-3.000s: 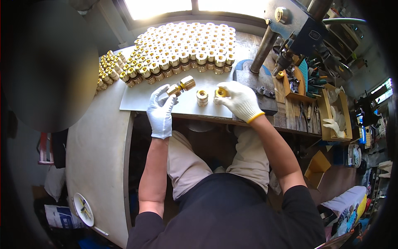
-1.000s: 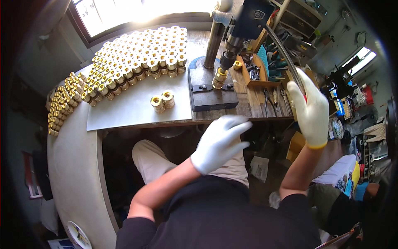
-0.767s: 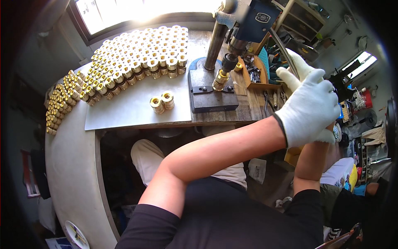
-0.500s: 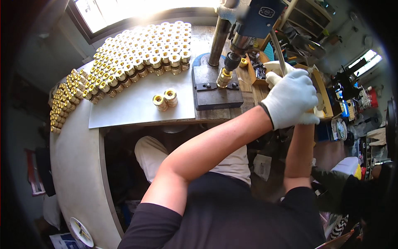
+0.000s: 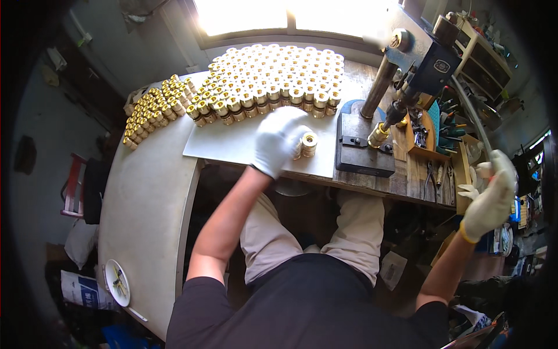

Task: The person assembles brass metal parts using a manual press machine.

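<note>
My left hand (image 5: 275, 142), in a white glove, is at a pair of brass fittings (image 5: 308, 145) standing on the white sheet. It covers most of the nearer one; its fingers are smeared and partly hidden, so a grip cannot be made out. Another brass fitting (image 5: 378, 136) stands tilted in view under the chuck (image 5: 396, 111) of a bench press, on its dark metal base (image 5: 365, 160). Far to the right, my gloved right hand (image 5: 491, 200) is raised by the low end of the press's long lever (image 5: 472, 107), fingers stretched and thumb apart.
Many brass fittings (image 5: 273, 75) stand in close rows behind my left hand, with another group (image 5: 157, 110) to the left. Right of the press are a wooden tray (image 5: 433, 152) of small metal parts and pliers (image 5: 429, 177). A white plate (image 5: 118, 285) lies at the lower left.
My left hand has left the lever side and swung left to the pair of fittings. My right hand has moved outward to the right. The view has shifted left.
</note>
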A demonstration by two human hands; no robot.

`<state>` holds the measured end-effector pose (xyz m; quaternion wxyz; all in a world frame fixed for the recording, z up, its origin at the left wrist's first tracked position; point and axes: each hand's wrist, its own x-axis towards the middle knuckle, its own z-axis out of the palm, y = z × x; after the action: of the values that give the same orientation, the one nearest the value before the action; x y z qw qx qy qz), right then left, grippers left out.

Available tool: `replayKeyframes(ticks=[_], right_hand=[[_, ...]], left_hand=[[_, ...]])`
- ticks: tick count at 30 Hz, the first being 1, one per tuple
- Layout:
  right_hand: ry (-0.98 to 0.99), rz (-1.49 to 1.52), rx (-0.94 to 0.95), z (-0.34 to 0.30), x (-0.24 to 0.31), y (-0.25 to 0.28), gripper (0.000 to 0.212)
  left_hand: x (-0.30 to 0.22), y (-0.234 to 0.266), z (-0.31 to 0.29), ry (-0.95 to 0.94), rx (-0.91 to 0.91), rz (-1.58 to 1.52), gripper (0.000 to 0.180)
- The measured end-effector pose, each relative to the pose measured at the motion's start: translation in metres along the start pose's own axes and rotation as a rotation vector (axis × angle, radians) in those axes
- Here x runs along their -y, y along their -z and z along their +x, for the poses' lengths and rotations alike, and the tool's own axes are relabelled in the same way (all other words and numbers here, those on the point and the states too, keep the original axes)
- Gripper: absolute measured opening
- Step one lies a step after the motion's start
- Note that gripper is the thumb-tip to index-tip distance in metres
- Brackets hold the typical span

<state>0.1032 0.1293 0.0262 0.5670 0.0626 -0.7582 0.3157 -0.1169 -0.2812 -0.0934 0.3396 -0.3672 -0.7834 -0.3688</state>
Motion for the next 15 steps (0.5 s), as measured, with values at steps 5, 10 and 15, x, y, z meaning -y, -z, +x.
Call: replayKeyframes(ticks=[5,10,15], right_hand=[[0.415,-0.852,0.031,0.103,0.000,0.014,0.034],[-0.018,-0.132,0.110,0.124,-0.004,-0.031,0.042],[-0.178,-0.092,0.449,-0.002,-0.023,-0.107,0.034]], left_hand=[[0.105,0.005,0.006,0.420,0.104,0.266,0.047],[0.132,-0.016,0.012,0.481,0.160,0.451,0.052],[0.140,-0.024,0.012,0.402,0.156,0.596,0.044]])
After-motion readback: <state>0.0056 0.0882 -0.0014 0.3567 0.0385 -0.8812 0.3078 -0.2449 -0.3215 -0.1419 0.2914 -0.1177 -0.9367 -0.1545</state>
